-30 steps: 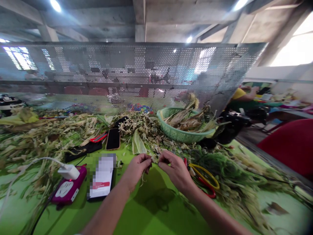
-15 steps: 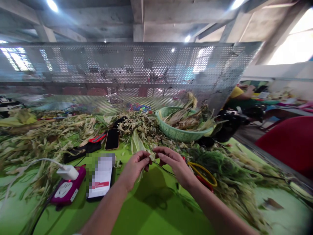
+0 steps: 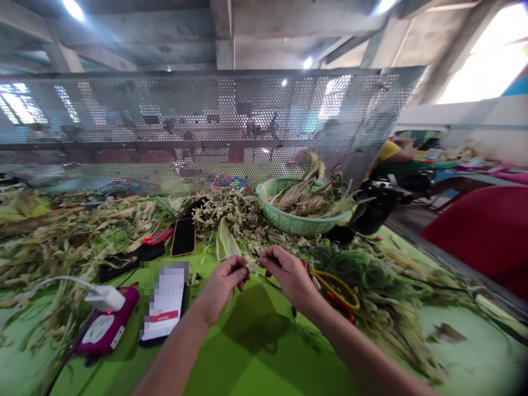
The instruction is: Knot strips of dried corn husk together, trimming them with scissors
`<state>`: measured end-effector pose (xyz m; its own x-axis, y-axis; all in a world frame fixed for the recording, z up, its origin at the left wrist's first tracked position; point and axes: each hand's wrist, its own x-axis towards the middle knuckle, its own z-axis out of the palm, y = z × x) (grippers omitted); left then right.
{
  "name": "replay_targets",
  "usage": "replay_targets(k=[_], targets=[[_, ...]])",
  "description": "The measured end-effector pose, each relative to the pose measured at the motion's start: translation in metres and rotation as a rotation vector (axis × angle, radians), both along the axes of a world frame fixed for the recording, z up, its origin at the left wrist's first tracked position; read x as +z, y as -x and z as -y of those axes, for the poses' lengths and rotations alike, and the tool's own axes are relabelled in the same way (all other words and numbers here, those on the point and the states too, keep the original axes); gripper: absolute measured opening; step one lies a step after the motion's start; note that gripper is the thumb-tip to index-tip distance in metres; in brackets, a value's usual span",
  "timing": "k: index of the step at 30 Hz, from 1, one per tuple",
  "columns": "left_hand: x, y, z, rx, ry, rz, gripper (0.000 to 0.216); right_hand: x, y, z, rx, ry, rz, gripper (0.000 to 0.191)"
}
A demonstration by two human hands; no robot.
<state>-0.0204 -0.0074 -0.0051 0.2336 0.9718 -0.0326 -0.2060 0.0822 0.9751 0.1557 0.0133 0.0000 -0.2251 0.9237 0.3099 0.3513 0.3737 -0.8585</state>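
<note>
Over the green tabletop (image 3: 256, 357) both hands are close together with bent, pinching fingers. My left hand (image 3: 223, 283) is closed on a thin, pale strip of corn husk (image 3: 252, 265) that shows at its fingertips. My right hand (image 3: 286, 275) faces it a small gap away, thumb and fingers pressed together; what lies between them is too small to make out. Just behind the left fingers lies a wider, pale green corn husk (image 3: 226, 240). Scissors with yellow and red handles (image 3: 340, 291) rest beside my right wrist, partly covered by it.
A green basket (image 3: 297, 223) of dried husks stands behind, by a perforated metal screen (image 3: 198, 121). To the left are a lit phone (image 3: 167, 308), a dark phone (image 3: 183, 237), a red cutter (image 3: 159, 236) and a purple power strip (image 3: 109, 324). Green fibres (image 3: 363, 269) spread at right.
My hands have drawn slightly apart, and the right fingers are closed more tightly. The whole view has shifted a little, with things appearing further left.
</note>
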Motion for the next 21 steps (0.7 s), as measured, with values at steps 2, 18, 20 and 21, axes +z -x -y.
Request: replay_targets(k=[2,18,20,21], targets=[[0.002,0.000,0.000,-0.012,-0.004,-0.003,0.021,0.000,-0.001,0.000,-0.030,-0.009,0.007,0.017],[-0.004,-0.001,-0.002,-0.138,-0.190,-0.330,0.018,0.011,0.004,0.006,0.080,0.172,-0.226,0.015],[-0.004,-0.001,-0.001,-0.144,-0.220,-0.343,0.016,0.010,0.004,0.005,0.052,0.176,-0.264,0.016],[-0.004,-0.001,-0.001,-0.144,-0.220,-0.343,0.015,0.009,0.004,0.005,0.038,0.178,-0.276,0.017]])
